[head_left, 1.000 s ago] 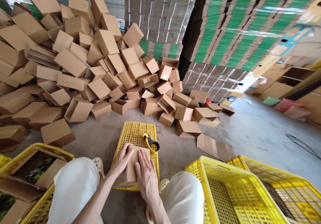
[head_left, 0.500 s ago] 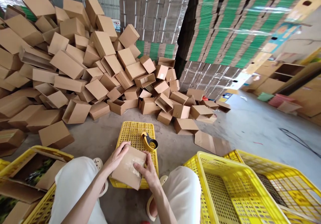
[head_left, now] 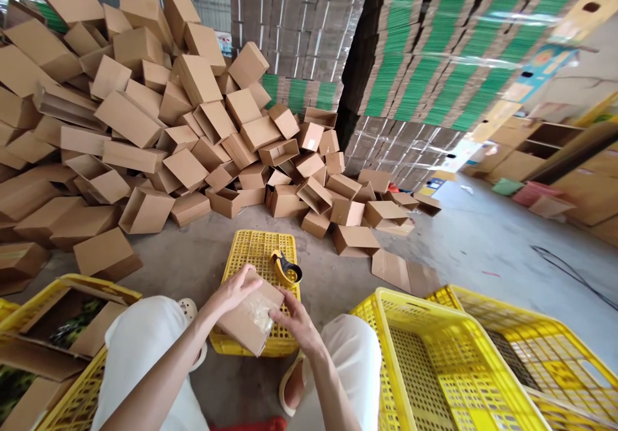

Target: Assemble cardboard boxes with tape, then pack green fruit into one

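Observation:
Between my two hands is a small brown cardboard box [head_left: 248, 318], tilted, with shiny clear tape on its upper face. My left hand [head_left: 240, 287] grips its far left edge, fingers over the top. On the right side my right hand [head_left: 295, 315] holds the box, thumb near the taped patch and fingers along the far edge. Under the box stands an upturned yellow plastic crate [head_left: 235, 250]. A yellow and black tape dispenser [head_left: 286, 270] lies on the crate's top, just beyond my right hand.
A large heap of cardboard boxes [head_left: 188, 170] covers the floor ahead. Yellow crates [head_left: 386, 328] stand at my right. At my left, another yellow crate [head_left: 113, 286] holds open boxes with dark green contents. Strapped cardboard stacks [head_left: 405, 51] rise behind. A flattened carton [head_left: 403, 271] lies on the floor.
The box has tipped and turned slightly between my hands. My right thumb has lifted off the taped face toward the right edge. The view has shifted a little.

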### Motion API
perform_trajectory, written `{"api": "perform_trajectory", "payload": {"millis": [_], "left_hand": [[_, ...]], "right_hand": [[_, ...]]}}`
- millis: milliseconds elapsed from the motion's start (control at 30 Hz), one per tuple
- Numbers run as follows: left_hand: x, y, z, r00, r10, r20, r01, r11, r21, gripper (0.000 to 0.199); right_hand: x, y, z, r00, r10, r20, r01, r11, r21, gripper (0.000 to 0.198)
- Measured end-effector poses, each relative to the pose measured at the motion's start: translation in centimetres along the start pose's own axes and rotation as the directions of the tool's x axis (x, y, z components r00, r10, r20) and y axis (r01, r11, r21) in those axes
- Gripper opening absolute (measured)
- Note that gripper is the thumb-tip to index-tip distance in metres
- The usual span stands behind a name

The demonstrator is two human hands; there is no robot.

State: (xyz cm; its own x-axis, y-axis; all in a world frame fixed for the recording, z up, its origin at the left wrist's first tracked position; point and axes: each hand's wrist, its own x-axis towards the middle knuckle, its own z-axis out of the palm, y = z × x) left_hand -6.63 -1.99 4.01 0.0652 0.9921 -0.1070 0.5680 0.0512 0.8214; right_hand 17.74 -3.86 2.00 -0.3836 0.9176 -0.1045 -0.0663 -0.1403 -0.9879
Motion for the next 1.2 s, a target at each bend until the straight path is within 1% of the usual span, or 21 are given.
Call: {"api": "perform_trajectory", "payload": {"millis": [67, 133, 233, 300, 367, 433, 500, 533, 633, 700, 733, 833, 900, 967, 1033, 1100, 1133, 1200], "left_hand": [[0.4, -0.1, -0.1, 1.000, 0.002, -0.003, -0.002, 0.999, 0.032, 0.046], [0.9, -0.3, -0.2, 1.000, 0.011, 0.005, -0.011, 0.999, 0.040, 0.044], [1.4, -0.8, -0.5, 0.999, 0.033, 0.021, -0.033, 0.999, 0.026, 0.044], [1.7, -1.1, -0.6, 0.999, 0.039, 0.030, -0.039, 0.999, 0.022, 0.044], [2.1, -1.1, -0.6, 0.997, 0.055, 0.050, -0.056, 0.998, 0.020, 0.044], [2.4, -1.1, -0.5, 0.994, 0.081, 0.074, -0.083, 0.996, 0.018, 0.043], [2.6, -1.1, -0.3, 0.991, 0.092, 0.093, -0.094, 0.995, 0.019, 0.042], [2.7, -1.2, -0.2, 0.991, 0.089, 0.096, -0.091, 0.996, 0.018, 0.042], [2.7, -1.3, 0.1, 0.993, 0.087, 0.078, -0.086, 0.996, -0.016, 0.044], [2.6, -1.2, 0.1, 0.993, 0.107, 0.054, -0.104, 0.993, -0.063, 0.046], [2.5, -1.1, 0.0, 0.992, 0.117, 0.049, -0.112, 0.990, -0.088, 0.049], [2.3, -0.5, -0.2, 0.990, 0.132, 0.054, -0.123, 0.982, -0.142, 0.059], [2.0, 0.0, -0.4, 0.989, 0.144, 0.041, -0.137, 0.982, -0.129, 0.061], [1.2, 0.0, -0.5, 0.993, 0.118, -0.021, -0.119, 0.992, -0.041, 0.059], [-0.1, -0.6, -0.3, 0.992, 0.030, -0.120, -0.020, 0.996, 0.084, 0.058], [-2.0, -1.8, 0.2, 0.969, -0.057, -0.241, 0.095, 0.984, 0.148, 0.059], [-3.1, -2.5, 0.8, 0.951, -0.063, -0.303, 0.107, 0.985, 0.132, 0.059], [-5.4, -3.6, 2.3, 0.901, -0.049, -0.431, 0.063, 0.998, 0.018, 0.061]], "right_hand": [[0.5, 0.1, 0.5, 0.996, -0.032, -0.082, 0.026, 0.997, -0.074, 0.068], [1.1, 0.2, 1.1, 0.988, -0.040, -0.152, 0.025, 0.994, -0.105, 0.066], [1.8, 0.4, 1.6, 0.983, -0.072, -0.168, 0.044, 0.985, -0.165, 0.064], [2.0, 0.7, 1.6, 0.978, -0.146, -0.147, 0.102, 0.957, -0.272, 0.061], [1.9, 1.2, 1.4, 0.961, -0.255, -0.103, 0.186, 0.880, -0.438, 0.063], [1.7, 1.5, 1.3, 0.943, -0.329, -0.054, 0.226, 0.750, -0.622, 0.072], [1.6, 1.4, 1.5, 0.940, -0.340, -0.037, 0.186, 0.601, -0.777, 0.078], [1.6, 1.0, 1.8, 0.942, -0.333, -0.040, 0.152, 0.530, -0.834, 0.077], [2.2, -0.8, 3.1, 0.953, -0.300, -0.031, 0.085, 0.366, -0.927, 0.058], [2.9, -2.2, 4.2, 0.965, -0.264, -0.016, 0.065, 0.297, -0.953, 0.050], [3.4, -2.8, 4.7, 0.972, -0.236, -0.019, 0.048, 0.277, -0.960, 0.047], [4.6, -3.9, 5.9, 0.985, -0.148, -0.091, -0.052, 0.247, -0.968, 0.042], [5.0, -4.1, 6.3, 0.982, -0.120, -0.143, -0.112, 0.229, -0.967, 0.041], [5.2, -4.2, 6.5, 0.980, -0.108, -0.168, -0.143, 0.205, -0.968, 0.042], [5.2, -4.3, 6.6, 0.979, -0.091, -0.185, -0.165, 0.189, -0.968, 0.045], [5.2, -4.2, 6.7, 0.974, -0.076, -0.211, -0.195, 0.186, -0.963, 0.050], [5.3, -4.2, 6.8, 0.971, -0.073, -0.226, -0.209, 0.189, -0.959, 0.053], [5.3, -4.3, 6.9, 0.964, -0.071, -0.258, -0.239, 0.201, -0.950, 0.054]]}}
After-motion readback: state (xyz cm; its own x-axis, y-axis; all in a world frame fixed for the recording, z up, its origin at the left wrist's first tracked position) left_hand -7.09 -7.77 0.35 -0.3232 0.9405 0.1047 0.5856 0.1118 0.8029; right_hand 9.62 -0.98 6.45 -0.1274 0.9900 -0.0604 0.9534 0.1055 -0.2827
